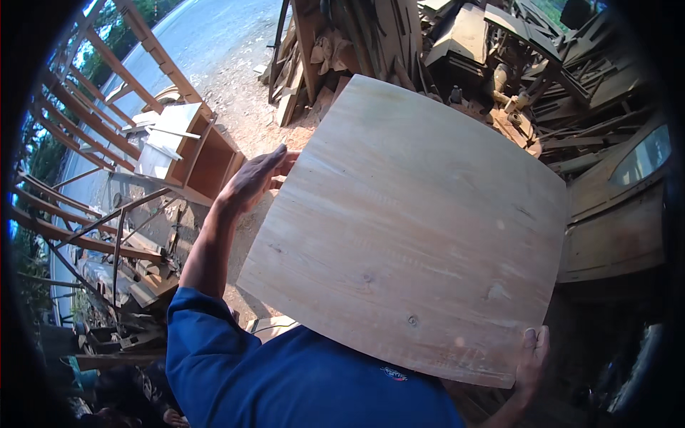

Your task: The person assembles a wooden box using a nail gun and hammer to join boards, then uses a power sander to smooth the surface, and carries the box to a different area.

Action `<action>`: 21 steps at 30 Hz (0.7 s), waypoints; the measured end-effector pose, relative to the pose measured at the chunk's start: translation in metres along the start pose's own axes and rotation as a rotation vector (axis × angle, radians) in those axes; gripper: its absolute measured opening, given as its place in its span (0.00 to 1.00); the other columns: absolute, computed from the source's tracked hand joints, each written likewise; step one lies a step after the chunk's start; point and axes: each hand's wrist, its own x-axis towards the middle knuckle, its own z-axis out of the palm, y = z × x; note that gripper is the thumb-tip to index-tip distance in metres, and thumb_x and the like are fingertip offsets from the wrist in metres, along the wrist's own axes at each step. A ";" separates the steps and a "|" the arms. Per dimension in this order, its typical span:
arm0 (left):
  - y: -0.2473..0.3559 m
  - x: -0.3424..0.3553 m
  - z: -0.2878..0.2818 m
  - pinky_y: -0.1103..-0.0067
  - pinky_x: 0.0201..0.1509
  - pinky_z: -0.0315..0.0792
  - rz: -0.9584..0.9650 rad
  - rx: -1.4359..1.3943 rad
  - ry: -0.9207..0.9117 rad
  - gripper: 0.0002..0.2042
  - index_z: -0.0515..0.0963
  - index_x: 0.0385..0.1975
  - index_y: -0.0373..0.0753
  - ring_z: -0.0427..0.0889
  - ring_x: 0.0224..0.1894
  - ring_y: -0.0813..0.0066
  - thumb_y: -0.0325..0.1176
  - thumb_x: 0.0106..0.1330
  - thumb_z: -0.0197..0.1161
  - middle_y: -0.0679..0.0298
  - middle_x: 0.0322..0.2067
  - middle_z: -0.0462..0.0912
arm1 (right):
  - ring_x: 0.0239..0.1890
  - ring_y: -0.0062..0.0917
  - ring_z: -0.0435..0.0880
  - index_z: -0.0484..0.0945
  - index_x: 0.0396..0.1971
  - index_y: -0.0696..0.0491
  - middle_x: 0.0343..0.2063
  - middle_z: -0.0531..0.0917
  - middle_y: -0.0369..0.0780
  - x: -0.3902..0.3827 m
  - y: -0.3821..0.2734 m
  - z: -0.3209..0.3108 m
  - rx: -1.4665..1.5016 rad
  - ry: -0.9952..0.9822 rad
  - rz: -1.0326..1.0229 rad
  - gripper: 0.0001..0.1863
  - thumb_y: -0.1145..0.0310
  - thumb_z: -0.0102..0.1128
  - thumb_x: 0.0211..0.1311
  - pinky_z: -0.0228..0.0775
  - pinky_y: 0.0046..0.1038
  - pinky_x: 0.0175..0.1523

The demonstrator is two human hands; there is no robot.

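Observation:
A large pale wooden board point(414, 235), four-sided with a few dark knots, is held up tilted in front of my body and fills the middle of the view. My left hand point(250, 178) is at its left edge, the fingers reaching toward and partly behind that edge. At the lower right corner, my right hand point(531, 357) grips the side edge with fingertips showing on the near face. The board hides whatever lies behind it, along with most of my right forearm.
A wooden cabinet carcass point(214, 164) stands at the left beside a slatted timber frame point(93, 121). Scrap boards point(371, 36) lean at the back, and more lumber point(599, 114) is piled right. Another person's hand point(173, 417) shows at lower left.

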 end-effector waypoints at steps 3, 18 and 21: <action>0.018 -0.003 0.041 0.77 0.61 0.69 -0.063 0.006 0.184 0.26 0.75 0.55 0.28 0.77 0.54 0.73 0.49 0.74 0.55 0.58 0.53 0.79 | 0.62 0.29 0.71 0.61 0.66 0.61 0.60 0.72 0.51 0.016 0.046 -0.014 0.305 -0.260 -0.174 0.30 0.53 0.43 0.75 0.59 0.31 0.67; 0.038 -0.028 0.071 0.71 0.47 0.74 0.037 0.788 0.390 0.22 0.80 0.46 0.37 0.82 0.38 0.68 0.50 0.76 0.47 0.57 0.36 0.85 | 0.67 0.34 0.61 0.58 0.69 0.57 0.65 0.62 0.51 0.130 0.027 0.062 1.074 -0.386 -0.775 0.31 0.51 0.38 0.75 0.51 0.37 0.71; 0.041 -0.034 0.083 0.62 0.56 0.70 0.064 0.938 0.401 0.24 0.77 0.47 0.34 0.80 0.51 0.48 0.50 0.77 0.42 0.46 0.44 0.82 | 0.68 0.35 0.59 0.57 0.69 0.56 0.67 0.60 0.51 0.135 0.028 0.064 1.128 -0.392 -0.793 0.31 0.50 0.37 0.75 0.49 0.38 0.72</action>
